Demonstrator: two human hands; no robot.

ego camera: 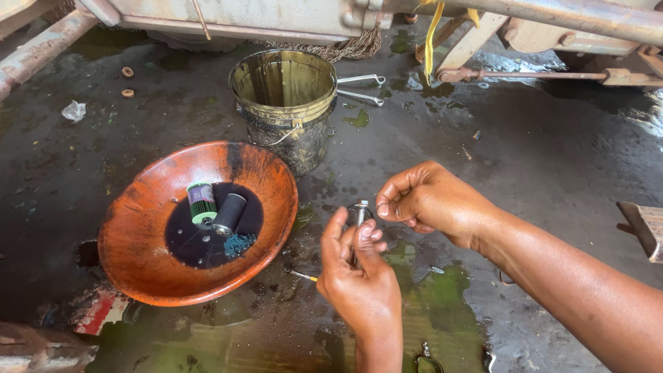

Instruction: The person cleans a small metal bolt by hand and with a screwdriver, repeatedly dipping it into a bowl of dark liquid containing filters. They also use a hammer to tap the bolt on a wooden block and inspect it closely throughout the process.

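Wet, oil-stained concrete floor [552, 159] fills the view, green puddle [442, 297] at 5 o'clock. Along the top edge, a rusty vehicle frame [276, 17] cut off by the picture, so its full shape can't be made out; a yellow strap [431, 41] hangs from it at 1 o'clock.

Orange bowl [138, 255] at 8 o'clock, rim worn and blackened, dark oily liquid pooled in its middle. In the liquid: a green-and-white cylinder [202, 202] and a black cylinder [229, 213] lying side by side, touching; a bluish-green lump [239, 244] just beside them, too blurred to identify.

Dirty bucket [284, 103] at 11–12 o'clock, just beyond the bowl, inside walls yellow-green, bottom hidden from this angle. Two wrenches [362, 88] lie behind it toward 12 o'clock, handles partly hidden by the bucket.

Right hand [431, 200] near centre, forearm running off at 4 o'clock. Fingers curled inward in a loose fist, thumb against fingertips; whether they pinch anything can't be told.

Left hand [359, 276] at 6 o'clock, wrist cut off by the bottom edge. Fingers wrapped around a small metal part [360, 211], only its shiny top end shows above the thumb, the rest hidden in the grip. The part sits between both hands, just beside the right knuckles; contact with the right hand unclear.

Wooden piece [646, 228] at 3 o'clock, cut off by the edge. Crumpled plastic scrap [73, 110] at 10 o'clock. Two small rings [128, 81] at 10–11 o'clock. Thin stick with yellow tip [304, 276] on the floor, just left of the left hand.
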